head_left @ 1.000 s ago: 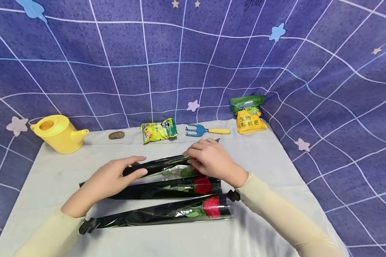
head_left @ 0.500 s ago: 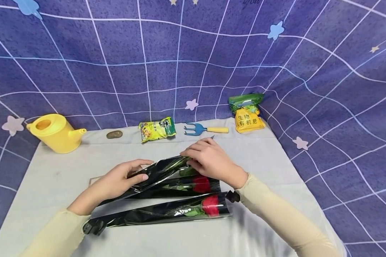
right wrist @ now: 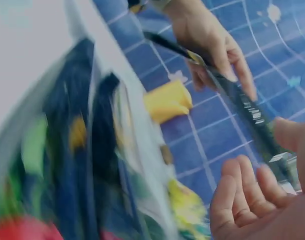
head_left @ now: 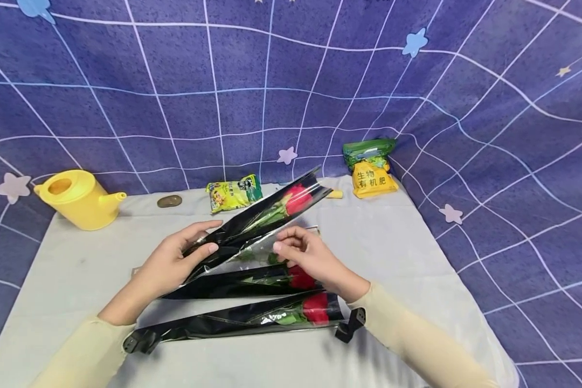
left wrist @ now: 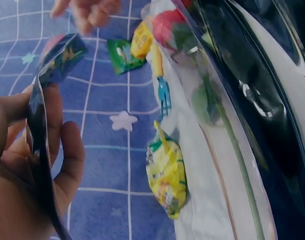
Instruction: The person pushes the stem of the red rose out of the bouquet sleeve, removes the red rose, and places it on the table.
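Observation:
My left hand grips the lower part of a single red rose in black-and-clear wrapping, thumb on the near side. The flower end tilts up to the right, off the table. Just below that rose, my right hand hovers with loosely bent fingers and holds nothing; the right wrist view shows its fingers apart from the wrapping. Under the hands lie a middle wrapped rose and a front wrapped rose. Another rose in a clear sleeve lies behind these, mostly covered in the head view.
Along the back of the white-covered table stand a yellow watering can, a brown stone-like oval, a yellow-green packet and a yellow-and-green bag. A hand fork lies there, partly hidden by the raised rose in the head view.
The left hand has lifted the wrapped rose and its flower end has swung up toward the back. The right hand has let go of that end and turned over slightly.

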### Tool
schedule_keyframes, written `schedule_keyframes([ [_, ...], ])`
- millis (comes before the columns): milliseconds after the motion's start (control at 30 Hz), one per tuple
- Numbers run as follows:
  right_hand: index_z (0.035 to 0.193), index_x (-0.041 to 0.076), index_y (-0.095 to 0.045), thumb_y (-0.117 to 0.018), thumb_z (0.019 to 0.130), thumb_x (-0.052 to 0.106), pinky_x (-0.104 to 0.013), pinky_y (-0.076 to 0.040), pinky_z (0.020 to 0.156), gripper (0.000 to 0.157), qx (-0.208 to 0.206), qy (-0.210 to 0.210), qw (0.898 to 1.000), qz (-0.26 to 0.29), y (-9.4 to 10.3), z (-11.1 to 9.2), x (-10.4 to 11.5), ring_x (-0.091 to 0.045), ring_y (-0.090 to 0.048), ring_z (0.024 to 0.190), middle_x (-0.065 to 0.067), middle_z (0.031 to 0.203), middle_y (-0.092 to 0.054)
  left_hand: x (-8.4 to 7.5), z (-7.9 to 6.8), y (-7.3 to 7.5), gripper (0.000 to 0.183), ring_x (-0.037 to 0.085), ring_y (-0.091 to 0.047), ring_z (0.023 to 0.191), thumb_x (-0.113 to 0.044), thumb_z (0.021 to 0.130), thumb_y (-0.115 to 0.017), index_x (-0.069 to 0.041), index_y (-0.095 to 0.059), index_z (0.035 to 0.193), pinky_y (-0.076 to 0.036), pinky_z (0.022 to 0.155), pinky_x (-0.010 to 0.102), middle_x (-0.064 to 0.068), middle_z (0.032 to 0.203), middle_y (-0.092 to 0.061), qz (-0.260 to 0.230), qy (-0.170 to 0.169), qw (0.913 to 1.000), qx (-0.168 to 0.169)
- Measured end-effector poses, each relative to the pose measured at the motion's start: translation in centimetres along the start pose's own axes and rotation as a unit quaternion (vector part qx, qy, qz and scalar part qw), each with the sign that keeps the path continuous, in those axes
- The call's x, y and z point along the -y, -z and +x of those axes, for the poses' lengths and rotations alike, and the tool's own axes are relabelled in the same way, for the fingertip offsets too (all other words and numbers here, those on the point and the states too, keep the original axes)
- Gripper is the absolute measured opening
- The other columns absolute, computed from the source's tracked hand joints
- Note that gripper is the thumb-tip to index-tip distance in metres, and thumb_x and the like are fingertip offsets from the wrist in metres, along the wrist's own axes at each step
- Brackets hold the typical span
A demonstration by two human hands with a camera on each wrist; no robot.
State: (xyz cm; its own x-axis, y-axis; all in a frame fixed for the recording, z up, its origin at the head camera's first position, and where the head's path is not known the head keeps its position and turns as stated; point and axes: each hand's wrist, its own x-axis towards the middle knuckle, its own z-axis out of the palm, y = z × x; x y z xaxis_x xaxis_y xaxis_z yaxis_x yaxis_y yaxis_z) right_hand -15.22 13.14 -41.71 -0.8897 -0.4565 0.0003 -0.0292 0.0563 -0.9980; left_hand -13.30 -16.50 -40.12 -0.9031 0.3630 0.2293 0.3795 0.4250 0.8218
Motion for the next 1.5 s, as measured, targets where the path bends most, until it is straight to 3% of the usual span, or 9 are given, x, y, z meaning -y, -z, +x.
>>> schedule_keyframes([
  [100, 0.094, 0.005, -0.055, -0.062, 0.092, 0.026, -0.045, -0.046, 0.084, 0.022, -0.022, -0.068, 0.984, 0.163, -0.8, 0.4, -0.3, -0.027, -0.06, 0.089, -0.009, 0.096, -0.06, -0.6, 0.2, -0.5, 0.042, 0.013, -0.056, 0.071, -0.02, 0.094, -0.059, -0.027, -0.049, 0.134, -0.043, 0.065, 0.026, -0.002, 0.087, -0.061, -0.031, -0.014, 0.9992, 0.019],
  [167, 0.077, 0.007, -0.054, -0.064, 0.09, 0.024, -0.041, -0.046, 0.085, 0.025, -0.051, -0.066, 0.967, 0.241, -1.1, 0.7, -0.2, -0.02, -0.058, 0.081, -0.006, 0.086, -0.058, -0.9, 0.3, -1.0, 0.044, 0.013, -0.055, 0.069, -0.021, 0.093, -0.059, -0.029, -0.047, 0.135, -0.043, 0.063, 0.027, -0.001, 0.088, -0.061, -0.038, -0.012, 0.9986, 0.036],
  [267, 0.062, 0.008, -0.051, -0.069, 0.087, 0.021, -0.035, -0.046, 0.081, 0.034, -0.091, -0.032, 0.953, 0.286, -1.6, 1.0, 0.1, -0.014, -0.053, 0.071, -0.002, 0.074, -0.054, -1.3, 0.4, -1.4, 0.046, 0.014, -0.052, 0.063, -0.029, 0.092, -0.061, -0.027, -0.046, 0.136, -0.043, 0.059, 0.029, 0.001, 0.085, -0.058, -0.031, 0.011, 0.9983, 0.048],
  [467, 0.084, 0.006, -0.062, -0.07, 0.086, 0.019, -0.029, -0.045, 0.076, 0.016, -0.107, 0.003, 0.949, 0.297, -1.8, 1.0, 0.5, -0.011, -0.054, 0.077, -0.002, 0.084, -0.059, -1.4, 0.1, -1.7, 0.034, 0.005, -0.057, 0.072, -0.044, 0.088, -0.062, -0.022, -0.064, 0.114, -0.047, 0.064, 0.026, -0.007, 0.09, -0.065, 0.0, 0.073, 0.9955, 0.06],
  [633, 0.089, 0.008, -0.059, -0.069, 0.087, 0.02, -0.027, -0.044, 0.072, 0.017, -0.107, 0.0, 0.943, 0.316, -1.9, 0.8, 0.6, -0.011, -0.053, 0.073, 0.0, 0.082, -0.058, -1.7, 0.3, -1.8, 0.017, 0.009, -0.042, 0.054, -0.042, 0.087, -0.064, -0.026, -0.067, 0.092, -0.04, 0.057, 0.028, -0.008, 0.068, -0.056, 0.03, 0.06, 0.9951, 0.073],
  [867, 0.097, 0.005, -0.063, -0.073, 0.083, 0.019, -0.023, -0.042, 0.062, 0.022, -0.175, 0.024, 0.942, 0.284, -2.1, 0.9, 0.7, -0.009, -0.046, 0.063, 0.001, 0.08, -0.06, -2.4, 0.9, -2.5, 0.018, 0.01, -0.043, 0.058, -0.043, 0.088, -0.063, -0.025, -0.066, 0.092, -0.04, 0.058, 0.028, -0.007, 0.07, -0.051, 0.018, 0.04, 0.9949, 0.09],
  [1067, 0.102, 0.006, -0.062, -0.072, 0.084, 0.018, -0.022, -0.039, 0.061, 0.023, -0.166, 0.026, 0.933, 0.318, -2.6, 1.0, 0.5, -0.009, -0.048, 0.066, 0.0, 0.087, -0.062, -2.6, 1.2, -2.9, 0.016, 0.01, -0.045, 0.06, -0.039, 0.089, -0.063, -0.024, -0.066, 0.085, -0.04, 0.058, 0.028, -0.009, 0.068, -0.054, 0.025, 0.046, 0.9962, 0.069],
  [1267, 0.103, 0.005, -0.061, -0.075, 0.081, 0.022, -0.023, -0.041, 0.061, 0.03, -0.169, 0.027, 0.942, 0.29, -3.5, 0.9, 0.2, -0.011, -0.045, 0.062, 0.003, 0.076, -0.056, -2.8, 1.2, -3.4, 0.015, 0.007, -0.041, 0.054, -0.038, 0.088, -0.064, -0.023, -0.066, 0.084, -0.039, 0.054, 0.026, -0.01, 0.063, -0.05, 0.027, 0.045, 0.9978, 0.039],
  [1500, 0.118, 0.003, -0.056, -0.073, 0.083, 0.016, -0.029, -0.048, 0.077, 0.041, -0.141, 0.021, 0.946, 0.292, -5.0, 0.5, -0.5, -0.016, -0.059, 0.09, -0.011, 0.108, -0.062, -3.2, 1.4, -3.5, 0.014, 0.008, -0.053, 0.063, -0.034, 0.088, -0.066, -0.021, -0.07, 0.092, -0.044, 0.063, 0.026, -0.013, 0.081, -0.065, 0.019, 0.049, 0.9983, 0.024],
])
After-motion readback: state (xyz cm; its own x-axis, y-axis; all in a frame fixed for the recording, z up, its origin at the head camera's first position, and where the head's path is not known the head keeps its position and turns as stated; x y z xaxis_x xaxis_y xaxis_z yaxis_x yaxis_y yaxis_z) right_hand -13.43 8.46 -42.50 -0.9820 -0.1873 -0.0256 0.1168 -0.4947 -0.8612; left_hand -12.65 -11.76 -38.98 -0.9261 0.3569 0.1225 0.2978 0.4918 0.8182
